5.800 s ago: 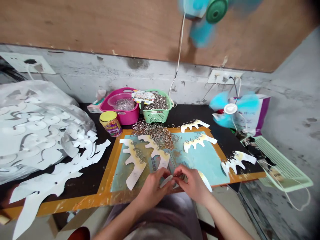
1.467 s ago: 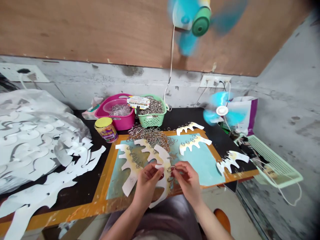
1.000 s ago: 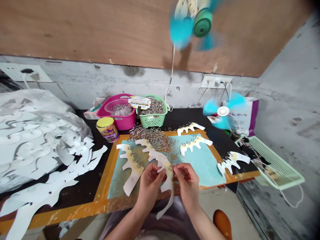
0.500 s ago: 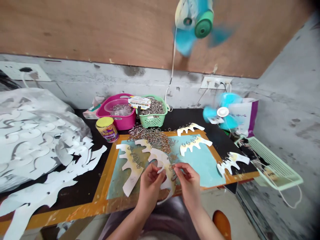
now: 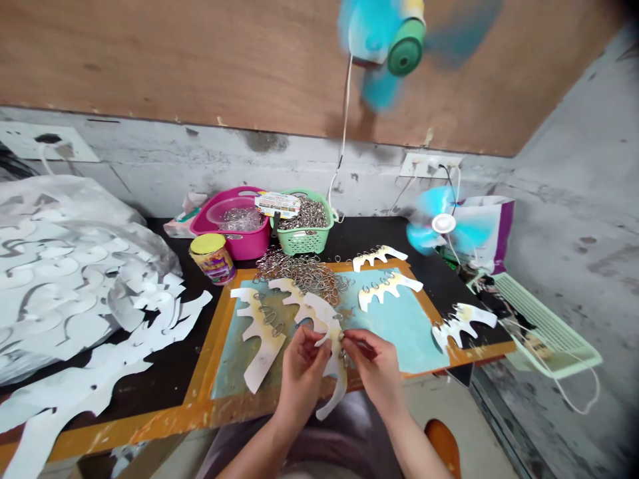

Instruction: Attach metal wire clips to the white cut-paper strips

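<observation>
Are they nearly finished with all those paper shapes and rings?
Not nearly. Done: several white cutouts on the board already carry metal rings. In hand: the left hand holds another cutout while the right hand pinches a ring at its edge. Left: a big heap of cutouts and loose rings.

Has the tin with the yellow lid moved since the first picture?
No. The yellow-lidded tin sits just as before beside the pink plastic basket; only the camera view has shifted.

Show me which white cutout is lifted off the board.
The cutout held between the left hand and right hand, its end dangling past the board's edge; the other cutouts lie flat.
</observation>
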A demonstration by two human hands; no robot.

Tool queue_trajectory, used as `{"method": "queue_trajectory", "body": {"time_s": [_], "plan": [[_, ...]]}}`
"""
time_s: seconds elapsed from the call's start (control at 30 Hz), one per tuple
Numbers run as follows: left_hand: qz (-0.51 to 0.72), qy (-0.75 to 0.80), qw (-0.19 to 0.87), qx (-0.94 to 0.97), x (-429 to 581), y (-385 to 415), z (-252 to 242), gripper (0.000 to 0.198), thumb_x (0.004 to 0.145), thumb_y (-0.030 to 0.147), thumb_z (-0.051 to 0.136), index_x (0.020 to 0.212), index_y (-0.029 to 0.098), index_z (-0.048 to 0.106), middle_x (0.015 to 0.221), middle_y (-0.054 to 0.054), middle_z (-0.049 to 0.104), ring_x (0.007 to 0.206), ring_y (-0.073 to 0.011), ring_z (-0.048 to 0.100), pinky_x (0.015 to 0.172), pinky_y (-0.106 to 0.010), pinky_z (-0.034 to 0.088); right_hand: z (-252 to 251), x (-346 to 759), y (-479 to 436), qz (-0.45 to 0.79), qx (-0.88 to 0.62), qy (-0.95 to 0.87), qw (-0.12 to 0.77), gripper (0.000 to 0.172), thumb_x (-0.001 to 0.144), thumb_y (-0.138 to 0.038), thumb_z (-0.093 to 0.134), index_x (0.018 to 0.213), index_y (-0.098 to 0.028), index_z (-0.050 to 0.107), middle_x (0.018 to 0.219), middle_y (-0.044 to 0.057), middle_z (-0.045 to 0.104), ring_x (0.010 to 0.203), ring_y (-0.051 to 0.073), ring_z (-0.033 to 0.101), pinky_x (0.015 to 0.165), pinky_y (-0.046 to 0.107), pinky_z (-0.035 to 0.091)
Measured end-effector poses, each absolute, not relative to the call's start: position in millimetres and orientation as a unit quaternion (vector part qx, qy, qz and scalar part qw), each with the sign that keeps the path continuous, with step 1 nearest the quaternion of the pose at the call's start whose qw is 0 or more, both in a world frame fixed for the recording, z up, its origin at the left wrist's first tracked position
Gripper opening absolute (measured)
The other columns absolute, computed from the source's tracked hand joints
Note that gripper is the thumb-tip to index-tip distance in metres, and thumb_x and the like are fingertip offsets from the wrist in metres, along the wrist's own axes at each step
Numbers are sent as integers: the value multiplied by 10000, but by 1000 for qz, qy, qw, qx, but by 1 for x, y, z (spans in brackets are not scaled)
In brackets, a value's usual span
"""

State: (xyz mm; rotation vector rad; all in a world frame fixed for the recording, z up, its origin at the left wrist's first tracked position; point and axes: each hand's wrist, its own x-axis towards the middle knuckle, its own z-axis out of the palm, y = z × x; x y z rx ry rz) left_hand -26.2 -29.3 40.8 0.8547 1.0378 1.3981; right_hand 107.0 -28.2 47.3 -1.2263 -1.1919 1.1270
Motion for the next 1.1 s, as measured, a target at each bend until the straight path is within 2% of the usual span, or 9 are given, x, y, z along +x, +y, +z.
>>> {"method": "queue_trajectory", "body": {"time_s": [0.13, 0.27, 0.43, 0.53, 0.67, 0.77, 0.83, 0.93, 1.1], "plan": [[590, 413, 584, 374, -28, -36, 48, 351, 765, 373, 773, 959, 226, 519, 893, 8, 593, 711, -100, 565, 690, -207, 466, 44, 114, -28, 455, -508, -494, 539, 110, 821, -316, 724, 852, -213, 749, 819, 53, 743, 775, 222, 686, 725, 324, 545], [553, 255, 692, 388, -26, -49, 50, 575, 722, 527, 770, 1147, 285, 468, 1040, -62, 618, 965, -220, 619, 841, -333, 503, 56, 136, -35, 392, -507, -539, 547, 65, 819, -271, 727, 802, -212, 706, 808, 46, 712, 757, 203, 646, 706, 305, 513], [514, 203, 725, 410, -15, -68, 38, 620, 789, 540, 708, 1253, 330, 354, 1156, -92, 614, 1132, -291, 613, 1011, -483, 439, 99, 172, -37, 340, -488, -687, 417, 93, 893, -229, 625, 812, -219, 668, 770, 32, 632, 723, 190, 586, 610, 273, 465], [556, 277, 641, 451, -13, -77, 26, 560, 878, 442, 632, 1297, 377, 267, 1389, -118, 479, 1250, -324, 548, 1014, -544, 450, 106, 181, -21, 324, -437, -785, 295, 157, 916, -176, 558, 819, -231, 668, 760, 19, 619, 703, 183, 577, 521, 244, 407], [646, 433, 324, 538, -20, -78, 11, 598, 846, 238, 646, 1294, 384, 279, 1537, -93, 310, 1389, -341, 391, 1122, -560, 350, 71, 173, 4, 267, -384, -865, 183, 212, 905, -67, 524, 780, -203, 627, 752, -1, 606, 694, 158, 568, 641, 260, 423], [571, 456, 181, 658, -26, -63, 6, 620, 801, 131, 653, 1304, 319, 343, 1459, -121, 450, 1377, -340, 414, 1141, -575, 312, 42, 165, 10, 194, -415, -873, 166, 178, 900, -59, 554, 792, -190, 608, 819, 19, 608, 789, 179, 567, 715, 284, 411], [471, 458, 158, 737, -26, -47, 5, 591, 805, 102, 618, 1326, 254, 385, 1350, -140, 570, 1333, -332, 477, 1152, -615, 262, 32, 164, 7, 140, -435, -874, 168, 147, 919, -108, 573, 804, -191, 612, 884, 38, 605, 858, 202, 546, 748, 309, 390], [344, 447, 192, 803, -19, -20, 4, 608, 768, 57, 583, 1329, 205, 399, 1266, -144, 638, 1285, -326, 530, 1163, -666, 170, 27, 165, 0, 93, -450, -874, 158, 152, 936, -145, 572, 800, -196, 617, 888, 43, 596, 853, 214, 516, 724, 318, 358], [291, 418, 219, 832, -11, 7, 4, 616, 719, -7, 572, 1276, 223, 445, 1151, -96, 703, 1145, -299, 630, 1174, -632, 175, 20, 166, -6, 77, -454, -874, 156, 146, 939, -102, 539, 889, -193, 641, 881, 53, 618, 864, 230, 515, 731, 337, 346]]}}
